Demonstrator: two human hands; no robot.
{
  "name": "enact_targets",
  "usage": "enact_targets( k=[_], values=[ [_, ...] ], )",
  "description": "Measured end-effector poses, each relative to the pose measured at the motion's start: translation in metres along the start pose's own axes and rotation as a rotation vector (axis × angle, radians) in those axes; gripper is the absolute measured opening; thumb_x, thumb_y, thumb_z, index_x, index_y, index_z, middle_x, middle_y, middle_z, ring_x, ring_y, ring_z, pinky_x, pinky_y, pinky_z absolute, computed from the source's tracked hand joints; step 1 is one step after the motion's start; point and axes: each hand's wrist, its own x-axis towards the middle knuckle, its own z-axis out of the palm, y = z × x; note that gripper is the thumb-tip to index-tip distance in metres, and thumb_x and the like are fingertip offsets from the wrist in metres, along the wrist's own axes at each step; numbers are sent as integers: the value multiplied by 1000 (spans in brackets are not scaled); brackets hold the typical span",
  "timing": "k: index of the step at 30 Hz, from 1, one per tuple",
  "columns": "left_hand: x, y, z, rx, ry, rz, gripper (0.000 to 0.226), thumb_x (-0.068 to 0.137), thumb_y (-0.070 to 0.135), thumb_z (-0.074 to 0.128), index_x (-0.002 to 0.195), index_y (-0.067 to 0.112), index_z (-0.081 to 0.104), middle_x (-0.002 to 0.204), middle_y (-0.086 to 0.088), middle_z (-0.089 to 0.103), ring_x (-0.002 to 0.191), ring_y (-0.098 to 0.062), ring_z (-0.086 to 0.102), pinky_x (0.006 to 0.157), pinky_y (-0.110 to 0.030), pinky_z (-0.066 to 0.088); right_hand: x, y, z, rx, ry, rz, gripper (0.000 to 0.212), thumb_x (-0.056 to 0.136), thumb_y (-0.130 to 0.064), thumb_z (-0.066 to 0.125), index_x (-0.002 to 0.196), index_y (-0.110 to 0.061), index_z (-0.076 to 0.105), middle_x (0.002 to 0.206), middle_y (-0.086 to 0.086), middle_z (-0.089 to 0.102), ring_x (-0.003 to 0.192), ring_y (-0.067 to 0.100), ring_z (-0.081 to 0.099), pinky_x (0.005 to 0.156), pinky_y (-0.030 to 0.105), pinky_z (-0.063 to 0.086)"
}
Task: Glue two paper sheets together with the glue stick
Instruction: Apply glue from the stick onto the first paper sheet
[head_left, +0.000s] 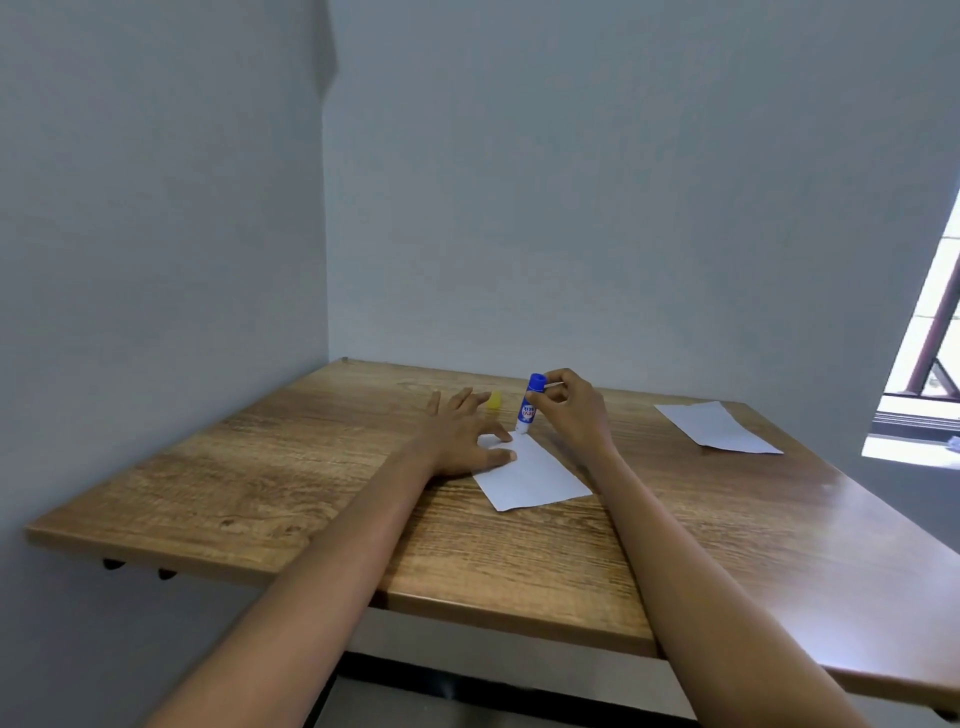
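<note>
- Gripping the glue stick (530, 405) near its upper end, the right hand (569, 408) has its fingers and thumb curled round the blue-and-white tube.
- The stick stands nearly upright, leaning a little, with its blue end up and its lower tip down on the far corner of the near paper sheet (532, 475).
- That white sheet lies flat on the wooden table (260, 467), turned at an angle to the table's front edge.
- The left hand (460, 434) lies flat, palm down, with its fingers spread and straight; the thumb and forefinger press on the sheet's left edge, while the other fingers rest on the bare wood beyond.
- The two hands are close together, the glue stick just between them.
- A small yellow cap (493, 400) sits on the table just past the left hand's fingertips; part of it is hidden by them.
- A second paper sheet (717, 427) lies flat near the table's far right side, well apart from the first.
- Both forearms reach in from the bottom of the view over the table's front edge.
- Plain grey walls (571, 182) meet in a corner behind the table, and a window (930, 374) shows at the right edge.
</note>
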Motion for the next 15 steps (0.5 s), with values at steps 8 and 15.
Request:
enact_targets(
  k=[8, 15],
  values=[
    [-9, 8, 1, 15, 37, -132, 47, 84, 64, 45, 122, 39, 54, 158, -3, 13, 147, -22, 1, 111, -58, -9, -23, -10, -12, 1, 15, -8, 20, 80, -34, 70, 96, -27, 59, 82, -11, 67, 77, 5, 62, 59, 20, 39],
    [-14, 17, 3, 106, 93, -257, 51, 82, 66, 40, 121, 36, 55, 155, -6, 23, 145, -24, 12, 110, -60, -9, -43, -11, -31, 17, 41, 13, 17, 77, -33, 70, 89, -32, 58, 81, -10, 68, 80, 7, 62, 61, 25, 40]
  ],
)
